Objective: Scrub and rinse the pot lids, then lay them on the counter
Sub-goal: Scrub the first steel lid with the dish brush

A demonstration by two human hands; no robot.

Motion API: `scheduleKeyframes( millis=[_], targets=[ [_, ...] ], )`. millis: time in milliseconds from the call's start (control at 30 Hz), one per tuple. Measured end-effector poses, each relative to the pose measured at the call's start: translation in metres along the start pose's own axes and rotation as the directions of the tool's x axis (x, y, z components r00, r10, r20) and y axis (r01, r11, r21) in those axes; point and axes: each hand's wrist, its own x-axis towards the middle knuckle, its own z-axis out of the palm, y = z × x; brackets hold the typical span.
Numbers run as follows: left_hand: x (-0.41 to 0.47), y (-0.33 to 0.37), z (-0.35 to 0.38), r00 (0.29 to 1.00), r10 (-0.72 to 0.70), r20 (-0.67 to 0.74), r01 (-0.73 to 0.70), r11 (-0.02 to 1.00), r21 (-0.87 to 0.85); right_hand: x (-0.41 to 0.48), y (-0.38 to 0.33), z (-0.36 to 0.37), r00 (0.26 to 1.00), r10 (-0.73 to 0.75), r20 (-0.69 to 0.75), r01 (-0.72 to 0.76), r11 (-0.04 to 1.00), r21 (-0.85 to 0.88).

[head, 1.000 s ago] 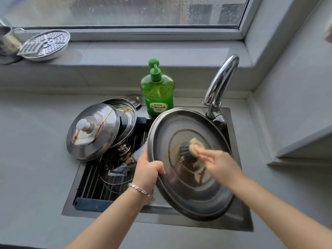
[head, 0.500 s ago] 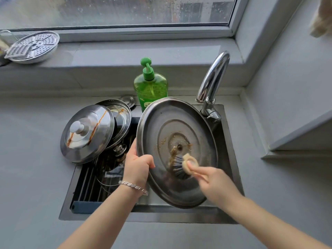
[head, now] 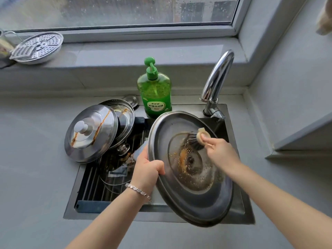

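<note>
Over the sink I tilt a large steel pot lid [head: 195, 200] with its underside toward me, smeared with brown residue and suds. My left hand [head: 148, 169] grips its left rim. My right hand [head: 220, 152] pinches a round scrubbing brush [head: 196, 140], whose dark bristles press on the upper middle of the lid. A second steel lid [head: 90, 133] with a white knob and orange streaks leans on the sink's left edge. Behind it stands another lid [head: 124, 119], and a glass lid [head: 115, 169] lies in the sink.
A green dish soap bottle [head: 155, 90] stands behind the sink, next to a small steel disc [head: 130, 100]. The chrome faucet [head: 216, 83] arches at the back right. A perforated steamer plate [head: 38, 46] rests on the window ledge. Grey counter [head: 32, 159] flanks the sink [head: 249, 212].
The brush has swept from the lower centre of the lid up to its upper right part. Suds now show on the lid's lower middle. My left hand keeps its grip on the rim.
</note>
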Motion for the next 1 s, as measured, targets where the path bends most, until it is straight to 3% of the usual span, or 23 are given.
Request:
scheduleKeyframes(
  millis=[133, 300, 433, 600, 700, 767, 900, 933, 1000],
  targets=[
    [0.001, -0.003, -0.001, 0.998, -0.062, 0.022, 0.063, 0.998, -0.017, -0.021, -0.033, 0.017, 0.954, -0.292, 0.071, 0.285, 0.953, 0.100],
    [-0.001, -0.005, 0.001, 0.995, -0.088, 0.049, 0.088, 0.996, -0.003, 0.029, -0.035, -0.001, 0.994, -0.096, -0.053, 0.099, 0.992, 0.071],
    [0.003, -0.003, -0.007, 0.997, -0.074, 0.024, 0.075, 0.997, -0.036, -0.009, -0.056, 0.020, 0.934, -0.357, 0.024, 0.352, 0.929, 0.112],
    [0.000, -0.001, -0.007, 0.991, -0.044, 0.124, 0.039, 0.998, 0.046, 0.033, -0.044, -0.003, 0.993, -0.092, -0.072, 0.098, 0.991, 0.087],
    [0.002, -0.001, -0.010, 0.989, -0.032, 0.146, 0.025, 0.998, 0.054, 0.001, -0.055, 0.011, 0.951, -0.310, 0.010, 0.308, 0.947, 0.094],
    [0.002, -0.002, -0.014, 0.987, -0.049, 0.156, 0.043, 0.998, 0.039, 0.002, -0.046, 0.010, 0.943, -0.331, 0.027, 0.326, 0.940, 0.101],
    [0.002, -0.002, -0.016, 0.984, 0.013, 0.177, -0.026, 0.997, 0.068, 0.038, -0.012, -0.009, 0.993, 0.028, -0.112, -0.020, 0.997, 0.069],
    [0.003, -0.002, -0.015, 0.982, 0.029, 0.185, -0.045, 0.995, 0.086, 0.032, -0.011, -0.005, 0.993, 0.039, -0.112, -0.031, 0.997, 0.068],
    [0.006, -0.001, -0.016, 0.984, 0.033, 0.177, -0.048, 0.995, 0.084, 0.008, -0.018, 0.011, 0.988, -0.137, -0.070, 0.143, 0.985, 0.096]
  ],
)
